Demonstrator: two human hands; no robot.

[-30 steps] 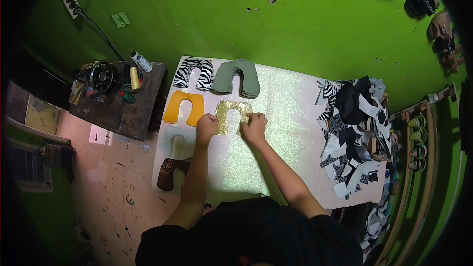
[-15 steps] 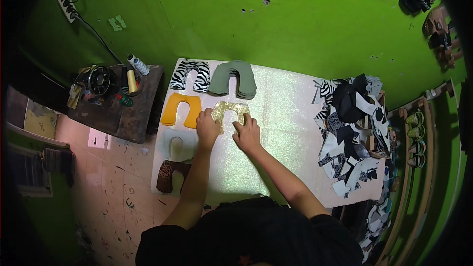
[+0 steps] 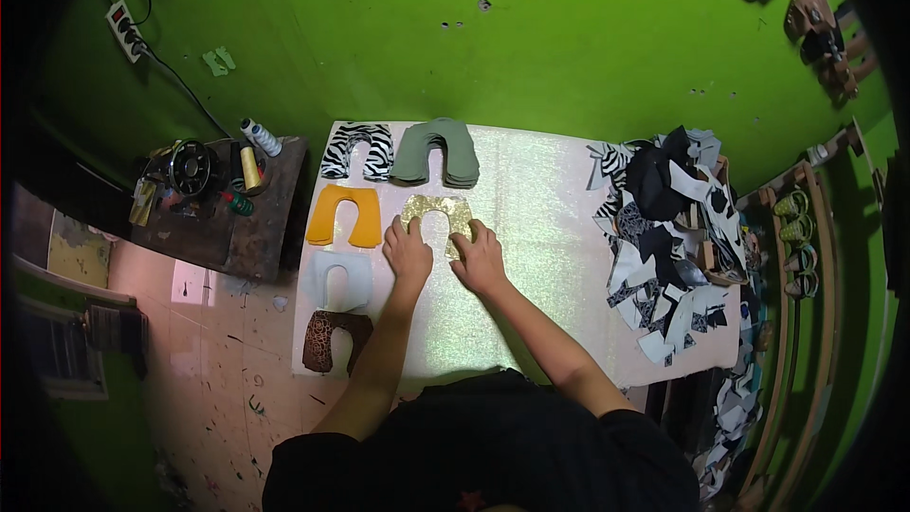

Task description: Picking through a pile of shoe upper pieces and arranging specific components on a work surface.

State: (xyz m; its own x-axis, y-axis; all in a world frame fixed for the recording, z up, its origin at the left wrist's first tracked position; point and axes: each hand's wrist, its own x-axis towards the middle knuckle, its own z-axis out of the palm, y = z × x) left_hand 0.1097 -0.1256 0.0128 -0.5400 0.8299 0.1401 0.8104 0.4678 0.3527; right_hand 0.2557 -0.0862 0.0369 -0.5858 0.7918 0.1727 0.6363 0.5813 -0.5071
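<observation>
A shiny gold U-shaped material piece [image 3: 437, 202] lies on the pale glittery sheet, its curve toward the wall. My left hand [image 3: 409, 254] has its fingers on the left leg of the U and hides that leg's end. Thumb and fingers of my right hand [image 3: 481, 260] close about the right leg. Both hands rest low against the sheet. Left of the gold piece sit an orange U-shaped stack [image 3: 322, 217] and light grey U-shaped pieces [image 3: 322, 277]. Above it are a sage green U-shaped stack [image 3: 459, 154] and a zebra-print one [image 3: 338, 152].
Leopard-print brown U-shaped pieces [image 3: 320, 341] lie by my left forearm. The glittery sheet [image 3: 550, 228] covers the table, with heaped scraps [image 3: 659, 246] at its right end. Left stands a dark side table [image 3: 256, 242] with thread cones [image 3: 260, 137]. A green wall [image 3: 398, 28] rises behind.
My view has shifted slightly. My left hand has moved in from the gold piece's outer left side onto its left leg. The right hand stays at the right leg.
</observation>
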